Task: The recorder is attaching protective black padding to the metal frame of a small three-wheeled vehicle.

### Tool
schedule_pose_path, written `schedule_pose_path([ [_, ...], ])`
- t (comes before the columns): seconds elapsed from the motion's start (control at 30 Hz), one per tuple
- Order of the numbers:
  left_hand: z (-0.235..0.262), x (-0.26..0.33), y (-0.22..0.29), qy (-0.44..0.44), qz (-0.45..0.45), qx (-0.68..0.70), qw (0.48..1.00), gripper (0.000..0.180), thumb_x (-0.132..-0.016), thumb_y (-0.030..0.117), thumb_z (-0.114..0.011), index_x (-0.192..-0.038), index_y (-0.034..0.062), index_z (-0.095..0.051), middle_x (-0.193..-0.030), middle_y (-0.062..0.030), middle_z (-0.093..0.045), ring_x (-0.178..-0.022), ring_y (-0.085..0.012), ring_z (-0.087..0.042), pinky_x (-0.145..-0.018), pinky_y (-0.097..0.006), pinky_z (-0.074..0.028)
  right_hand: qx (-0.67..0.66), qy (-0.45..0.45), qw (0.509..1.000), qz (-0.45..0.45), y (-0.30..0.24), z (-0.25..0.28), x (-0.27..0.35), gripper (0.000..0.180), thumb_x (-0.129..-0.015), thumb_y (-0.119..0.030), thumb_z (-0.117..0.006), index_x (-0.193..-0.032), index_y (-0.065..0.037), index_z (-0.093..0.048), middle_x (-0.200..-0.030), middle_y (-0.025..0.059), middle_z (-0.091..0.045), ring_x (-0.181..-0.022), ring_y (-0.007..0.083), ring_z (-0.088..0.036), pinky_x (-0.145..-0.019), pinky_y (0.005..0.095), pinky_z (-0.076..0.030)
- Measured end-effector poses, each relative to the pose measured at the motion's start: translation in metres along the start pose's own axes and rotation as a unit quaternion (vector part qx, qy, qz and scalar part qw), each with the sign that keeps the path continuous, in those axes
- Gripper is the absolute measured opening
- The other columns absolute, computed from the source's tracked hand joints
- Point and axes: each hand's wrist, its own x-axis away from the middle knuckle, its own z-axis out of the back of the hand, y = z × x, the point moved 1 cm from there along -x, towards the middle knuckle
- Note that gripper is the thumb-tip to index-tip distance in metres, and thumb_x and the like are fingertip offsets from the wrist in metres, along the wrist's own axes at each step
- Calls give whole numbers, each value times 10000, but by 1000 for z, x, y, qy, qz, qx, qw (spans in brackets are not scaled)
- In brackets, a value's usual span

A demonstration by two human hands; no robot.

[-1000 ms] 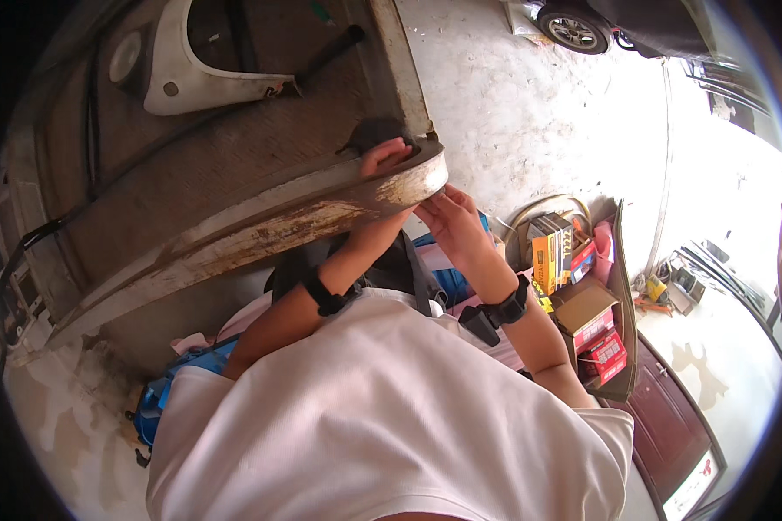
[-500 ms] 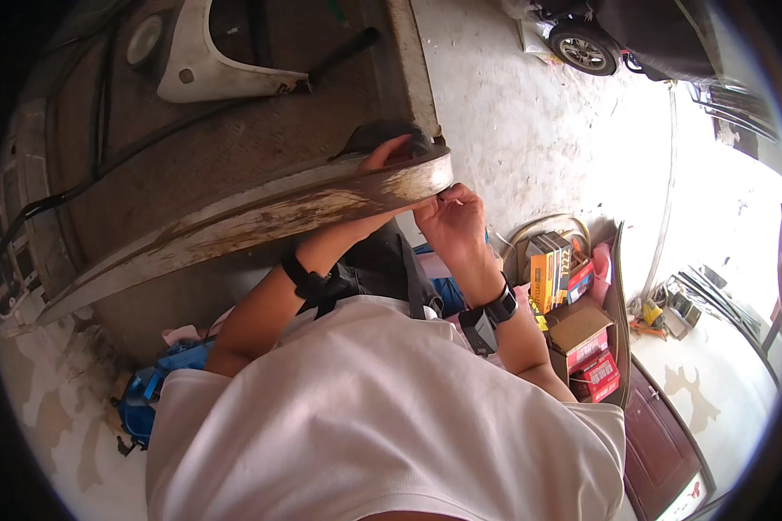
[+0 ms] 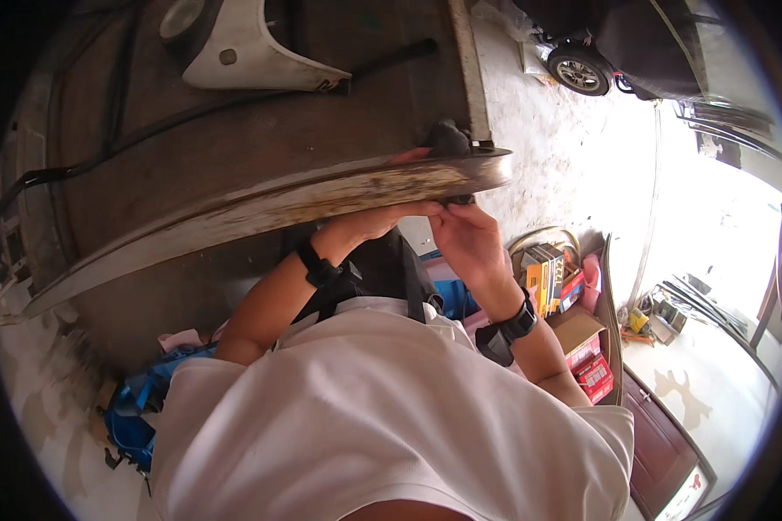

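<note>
Below your right hand [image 3: 469, 239] an open cardboard box [image 3: 575, 330] sits beside a round basket [image 3: 543, 243] holding upright books [image 3: 543, 282]; one long rusty metal panel [image 3: 261, 208] lies across just above both hands; your left hand [image 3: 369, 224] grips its lower edge; your right fingers pinch its end from beneath.

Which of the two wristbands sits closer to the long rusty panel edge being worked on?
The black band on the left wrist: it lies just under the rusty panel edge. The black watch on the right wrist sits lower, toward the boxes.
</note>
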Motion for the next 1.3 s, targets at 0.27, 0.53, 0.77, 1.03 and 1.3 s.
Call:
schedule_pose_path([
  [0.27, 79, 97, 43, -51, -44, 121, 990, 470, -756, -116, -642, -1188, 50, -560, -1183, -73, -590, -1130, -178, -540, -988, -302, -424, 160, -87, 983, 15, 126, -13, -29, 285, -806, 99, -473, -1047, -1, -589, -1109, 108, -622, -1076, 199, -562, -974, 321, -416],
  [0.53, 92, 157, 78, 25, -40, 175, 983, 272, -809, -7, -637, -1077, 36, -616, -1100, -47, -619, -1099, -164, -545, -981, -309, -394, 213, -98, 972, -21, 188, -34, -41, 250, -819, 89, -492, -1008, -9, -623, -1057, 95, -651, -1042, 196, -588, -947, 326, -429],
  [0.77, 115, 151, 74, 8, 52, 22, 998, 461, -768, -3, -695, -1201, 68, -552, -1217, -45, -569, -1167, -183, -506, -1008, -327, -379, 364, -74, 929, -8, 165, -25, -29, 396, -747, 107, -486, -1123, 42, -593, -1105, 149, -635, -1055, 230, -595, -953, 347, -439],
  [1.03, 129, 145, 81, -49, 82, -153, 984, 753, -711, 90, -788, -1358, 108, -405, -1342, -34, -432, -1241, -166, -404, -1019, -325, -347, 515, -52, 843, -146, 98, -15, 13, 443, -707, 84, -461, -1130, 68, -590, -1031, 116, -637, -933, 139, -595, -831, 228, -446],
  [1.3, 115, 225, 106, 41, -12, -202, 978, 787, -715, 14, -763, -1381, 91, -351, -1282, -84, -505, -1165, -184, -497, -961, -325, -432, 575, -185, 775, -188, 119, -30, -17, 287, -776, 10, -536, -1056, 10, -599, -962, 33, -592, -868, 109, -535, -763, 211, -424],
])
